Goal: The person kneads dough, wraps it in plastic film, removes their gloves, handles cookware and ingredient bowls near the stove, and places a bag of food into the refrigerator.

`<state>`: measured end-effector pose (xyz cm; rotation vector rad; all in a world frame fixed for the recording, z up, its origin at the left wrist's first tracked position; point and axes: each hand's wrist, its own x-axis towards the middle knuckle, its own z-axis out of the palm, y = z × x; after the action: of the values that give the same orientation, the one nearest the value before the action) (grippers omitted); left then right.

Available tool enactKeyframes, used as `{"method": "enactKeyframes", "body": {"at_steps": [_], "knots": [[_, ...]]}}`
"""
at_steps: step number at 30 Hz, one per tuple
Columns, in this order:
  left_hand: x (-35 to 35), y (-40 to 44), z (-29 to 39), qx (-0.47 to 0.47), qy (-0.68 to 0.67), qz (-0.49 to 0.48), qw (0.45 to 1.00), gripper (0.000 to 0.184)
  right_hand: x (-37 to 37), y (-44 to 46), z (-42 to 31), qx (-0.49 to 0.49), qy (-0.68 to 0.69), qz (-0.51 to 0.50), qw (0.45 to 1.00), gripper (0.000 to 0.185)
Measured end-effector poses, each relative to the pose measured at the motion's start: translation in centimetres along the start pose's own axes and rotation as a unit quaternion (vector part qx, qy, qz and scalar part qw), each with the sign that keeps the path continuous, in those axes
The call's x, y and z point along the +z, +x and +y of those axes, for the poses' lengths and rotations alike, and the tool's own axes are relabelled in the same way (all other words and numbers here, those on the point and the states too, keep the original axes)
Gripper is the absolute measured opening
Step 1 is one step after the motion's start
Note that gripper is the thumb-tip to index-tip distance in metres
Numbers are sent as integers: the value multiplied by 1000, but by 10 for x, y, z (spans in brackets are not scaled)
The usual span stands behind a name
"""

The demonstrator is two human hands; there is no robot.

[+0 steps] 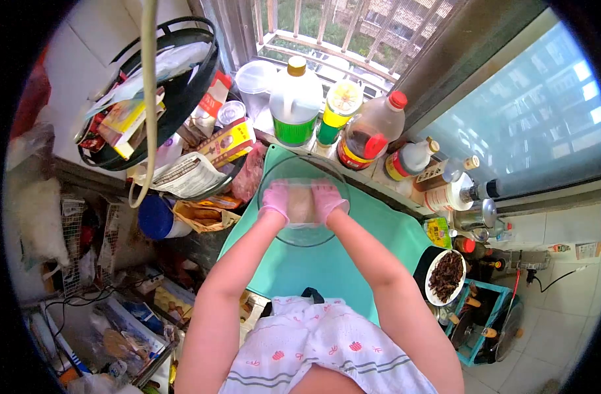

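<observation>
A clear glass bowl (303, 244) stands on a green mat (386, 230) in front of me. Inside it lies a pale, soft-looking mass (302, 205), whose kind I cannot make out. My left hand (275, 198), in a pink glove, grips the mass from its left side. On the opposite side my right hand (327, 199), gloved the same way, holds it too. The fingers of both hands are bent around its far part, and their tips are partly hidden. Both wrists cross the bowl's near rim.
Along the windowsill stand a white jug (294, 98), a red-capped bottle (373, 128) and several sauce bottles. A white plate of dark dried food (445, 277) sits at the right. A tiered black rack (205, 69) with packets hangs at the left, near a blue-lidded tub (155, 215).
</observation>
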<state>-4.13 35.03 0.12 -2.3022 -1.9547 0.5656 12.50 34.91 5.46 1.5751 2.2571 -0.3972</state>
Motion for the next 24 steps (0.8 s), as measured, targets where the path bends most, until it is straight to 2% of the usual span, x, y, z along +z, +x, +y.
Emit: {"method": "enactKeyframes", "body": {"at_steps": [4, 6, 7, 9, 10, 12, 15, 16, 18, 19, 21, 22, 24], "knots": [[29, 1, -1, 53, -33, 91, 994, 43, 12, -5, 6, -36, -12, 40, 998, 111], [34, 0, -1, 80, -38, 122, 989, 48, 23, 0, 7, -32, 39, 75, 996, 90], [32, -1, 1, 85, -71, 96, 989, 54, 29, 2, 7, -30, 65, 91, 993, 80], [18, -7, 1, 96, -137, 43, 985, 67, 32, 5, 7, -34, 109, 56, 992, 71], [-3, -10, -4, 98, -167, -12, 981, 64, 30, 7, 6, -37, 131, 42, 990, 66], [-43, -16, -14, 101, -224, -123, 962, 58, 36, 8, 4, -33, 190, 84, 978, 61], [-24, -10, -11, 69, -290, -67, 952, 58, 47, 10, 1, 17, 293, 104, 950, 51], [-28, -7, -13, 90, -308, -78, 944, 55, 50, 10, 2, 42, 329, 101, 938, 47], [-41, -1, -20, 134, -342, -102, 925, 49, 49, 13, 9, 35, 409, 74, 909, 48], [-21, 5, -15, 76, -405, -81, 908, 48, 48, 17, 13, 30, 448, 61, 891, 49], [25, 16, -5, -43, -520, -37, 852, 46, 62, 32, 18, 70, 572, 10, 817, 41], [23, 17, -3, -61, -507, -50, 858, 46, 73, 39, 20, 89, 629, -15, 773, 38], [15, 21, 3, -95, -480, -73, 869, 48, 87, 49, 14, 159, 590, 10, 792, 43]]}}
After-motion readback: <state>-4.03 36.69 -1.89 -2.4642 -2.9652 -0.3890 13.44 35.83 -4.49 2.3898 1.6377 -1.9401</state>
